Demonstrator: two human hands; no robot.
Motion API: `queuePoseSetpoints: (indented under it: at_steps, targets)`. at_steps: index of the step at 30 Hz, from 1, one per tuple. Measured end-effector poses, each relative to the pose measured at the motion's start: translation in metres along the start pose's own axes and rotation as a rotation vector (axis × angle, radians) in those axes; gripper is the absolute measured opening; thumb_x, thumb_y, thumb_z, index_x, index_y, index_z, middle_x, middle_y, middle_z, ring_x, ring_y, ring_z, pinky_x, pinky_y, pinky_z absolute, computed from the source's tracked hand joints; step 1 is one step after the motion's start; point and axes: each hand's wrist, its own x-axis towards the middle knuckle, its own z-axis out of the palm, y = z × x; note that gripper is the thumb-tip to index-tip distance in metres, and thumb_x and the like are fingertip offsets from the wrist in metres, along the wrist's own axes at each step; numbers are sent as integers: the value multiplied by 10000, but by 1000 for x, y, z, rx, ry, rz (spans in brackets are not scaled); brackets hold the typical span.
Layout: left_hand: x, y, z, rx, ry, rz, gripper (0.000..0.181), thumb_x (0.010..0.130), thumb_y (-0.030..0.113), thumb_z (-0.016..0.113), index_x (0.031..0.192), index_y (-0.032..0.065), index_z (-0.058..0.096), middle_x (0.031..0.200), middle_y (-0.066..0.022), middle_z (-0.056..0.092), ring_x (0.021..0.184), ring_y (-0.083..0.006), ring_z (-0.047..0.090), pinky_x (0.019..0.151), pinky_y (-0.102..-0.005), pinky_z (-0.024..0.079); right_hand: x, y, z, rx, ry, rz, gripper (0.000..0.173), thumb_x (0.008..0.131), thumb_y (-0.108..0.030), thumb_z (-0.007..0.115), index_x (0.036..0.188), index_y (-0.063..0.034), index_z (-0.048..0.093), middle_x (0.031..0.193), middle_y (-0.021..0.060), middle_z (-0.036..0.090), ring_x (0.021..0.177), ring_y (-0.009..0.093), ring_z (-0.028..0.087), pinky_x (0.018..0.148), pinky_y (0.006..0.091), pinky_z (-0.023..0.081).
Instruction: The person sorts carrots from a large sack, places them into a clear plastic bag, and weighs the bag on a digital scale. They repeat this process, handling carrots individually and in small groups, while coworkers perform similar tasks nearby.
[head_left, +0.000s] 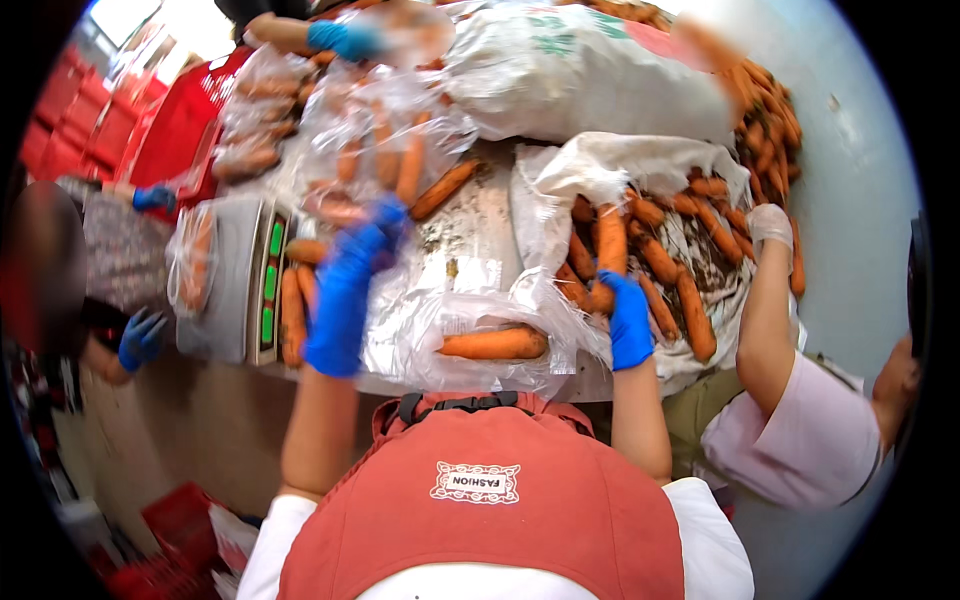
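Observation:
My right hand (628, 322), in a blue glove, grips a large carrot (612, 236) at the near side of an opened white woven sack (544, 202). More carrots (694, 307) lie in and on that sack. My left hand (360, 262), also gloved in blue, is blurred over the table, left of the middle; whether its fingers hold anything is unclear. Right before me, a single carrot (495, 343) lies in a clear plastic bag (420, 337). Several loose carrots (293, 315) rest just left of my left forearm.
A digital scale (225, 300) at the left bears a bagged carrot pack (196, 262). Full bags (259, 120) and a stuffed sack (585, 75) lie at the back. Co-workers' gloved hands show at left (142, 337), back (337, 39) and right (770, 223). Red crates (172, 120) stand far left.

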Motion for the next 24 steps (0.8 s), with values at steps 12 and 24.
queuePoseSetpoints:
  at_steps: [12, 24]
  targets:
    - [20, -110, 17, -553, -136, -600, 484, 872, 354, 564, 1257, 90, 438, 1104, -84, 536, 1017, -262, 516, 924, -420, 419, -76, -18, 114, -89, -318, -312, 250, 799, -202, 668, 1010, -68, 665, 920, 120, 663, 799, 180, 636, 713, 287, 490]
    - [21, -83, -16, -962, 75, -648, 529, 849, 333, 600, 1270, 66, 424, 982, -106, 574, 922, -263, 559, 899, -437, 434, 155, 14, 93, -875, 48, -822, 330, 832, -209, 505, 1102, -35, 579, 1185, 206, 532, 1073, 356, 496, 952, 410, 380]
